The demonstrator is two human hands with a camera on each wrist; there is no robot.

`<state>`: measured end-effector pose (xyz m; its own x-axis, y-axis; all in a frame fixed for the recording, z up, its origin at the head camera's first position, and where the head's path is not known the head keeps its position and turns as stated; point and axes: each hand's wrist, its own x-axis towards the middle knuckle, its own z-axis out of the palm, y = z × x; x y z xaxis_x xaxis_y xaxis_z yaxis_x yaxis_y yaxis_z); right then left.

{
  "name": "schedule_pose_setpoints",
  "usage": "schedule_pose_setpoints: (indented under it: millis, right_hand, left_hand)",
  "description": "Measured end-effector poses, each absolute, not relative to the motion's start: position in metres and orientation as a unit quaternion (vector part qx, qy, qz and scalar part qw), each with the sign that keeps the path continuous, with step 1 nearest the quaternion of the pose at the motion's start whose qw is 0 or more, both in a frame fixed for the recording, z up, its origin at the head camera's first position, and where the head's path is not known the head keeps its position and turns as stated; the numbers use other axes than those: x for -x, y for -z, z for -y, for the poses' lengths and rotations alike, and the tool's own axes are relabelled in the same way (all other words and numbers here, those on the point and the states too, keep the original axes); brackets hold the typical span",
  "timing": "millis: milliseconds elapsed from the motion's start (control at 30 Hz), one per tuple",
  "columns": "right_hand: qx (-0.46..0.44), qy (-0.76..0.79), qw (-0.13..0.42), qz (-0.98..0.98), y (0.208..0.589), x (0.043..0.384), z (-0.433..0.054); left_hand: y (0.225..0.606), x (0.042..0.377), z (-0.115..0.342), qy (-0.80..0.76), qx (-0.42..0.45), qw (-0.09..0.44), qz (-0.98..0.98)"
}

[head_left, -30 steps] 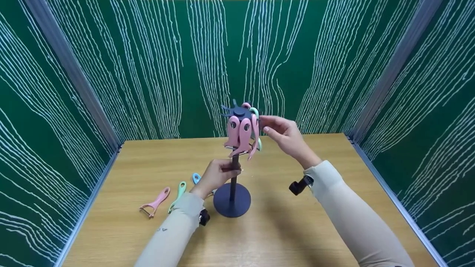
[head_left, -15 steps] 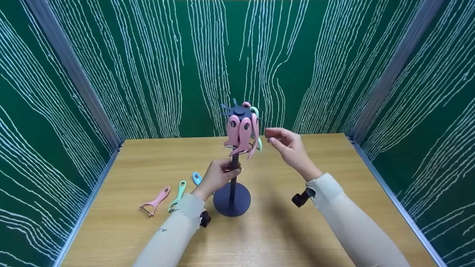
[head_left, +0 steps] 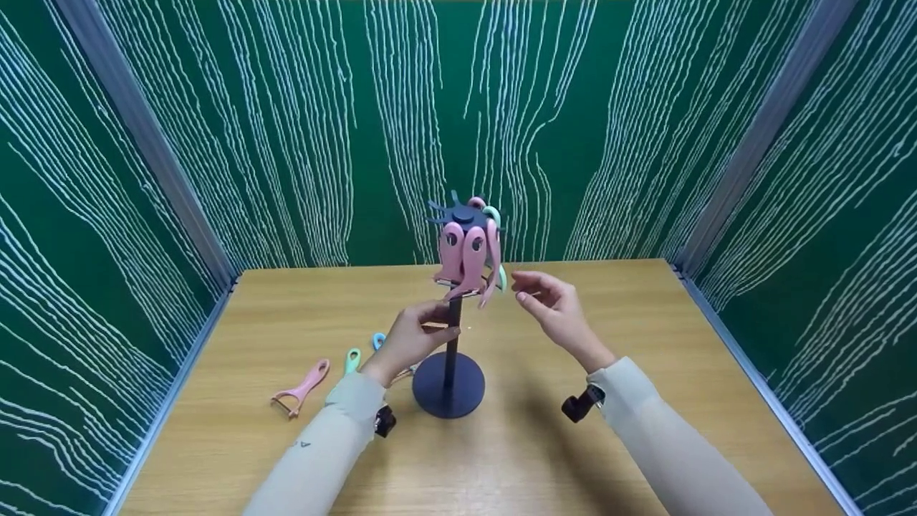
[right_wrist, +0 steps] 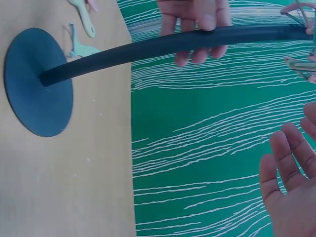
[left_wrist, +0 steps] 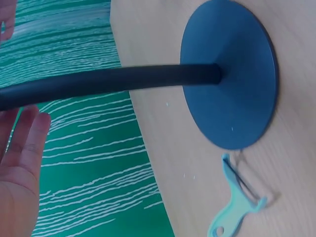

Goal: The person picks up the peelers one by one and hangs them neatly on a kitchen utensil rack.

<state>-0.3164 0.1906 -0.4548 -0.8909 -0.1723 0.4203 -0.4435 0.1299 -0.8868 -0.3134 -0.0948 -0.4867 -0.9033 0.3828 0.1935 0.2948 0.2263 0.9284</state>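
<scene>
In the head view, a dark stand with a round base and a hooked top stands upright on the table. Several pink peelers and a mint green peeler hang from its hooks. My left hand is at the pole below them, thumb in front and fingers behind, holding it loosely. The right wrist view shows those fingers of the left hand reaching past the pole. To the right of the peelers, my right hand is empty, its fingers loosely bent and apart from the stand.
Left of the stand lie a pink peeler, a green peeler and a blue peeler, the last two partly hidden by the left arm. Free hooks show at the stand's upper left. Green walls enclose the table.
My right hand has left the hanging peelers and dropped lower on their right side. The left hand has shifted slightly left at the pole. The hanging peelers look the same.
</scene>
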Motion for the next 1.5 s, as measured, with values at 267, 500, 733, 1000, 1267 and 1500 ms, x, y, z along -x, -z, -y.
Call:
schedule_pose_setpoints:
  millis: [267,500,733,1000,1267,1500]
  right_hand:
    - [-0.190,-0.620,0.094,0.755,0.477,0.313,-0.185]
    - [-0.205,-0.613,0.080,0.758,0.493,0.307,-0.175]
    - [-0.214,-0.605,0.069,0.764,0.507,0.305,-0.163]
    - [-0.217,-0.606,0.037,0.765,0.520,0.304,-0.145]
    - [-0.208,-0.604,0.016,0.769,0.526,0.303,-0.127]
    - [-0.187,-0.613,-0.001,0.767,0.528,0.305,-0.116]
  left_hand:
    - [0.484,0.312,0.118,-0.556,-0.222,0.013,-0.801]
    - [0.485,0.307,0.138,-0.538,-0.211,0.001,-0.816]
    - [0.485,0.301,0.161,-0.524,-0.175,0.008,-0.834]
    - [0.491,0.294,0.186,-0.508,-0.153,-0.004,-0.848]
    - [0.495,0.289,0.212,-0.491,-0.127,-0.010,-0.862]
    - [0.495,0.285,0.237,-0.473,-0.118,-0.010,-0.873]
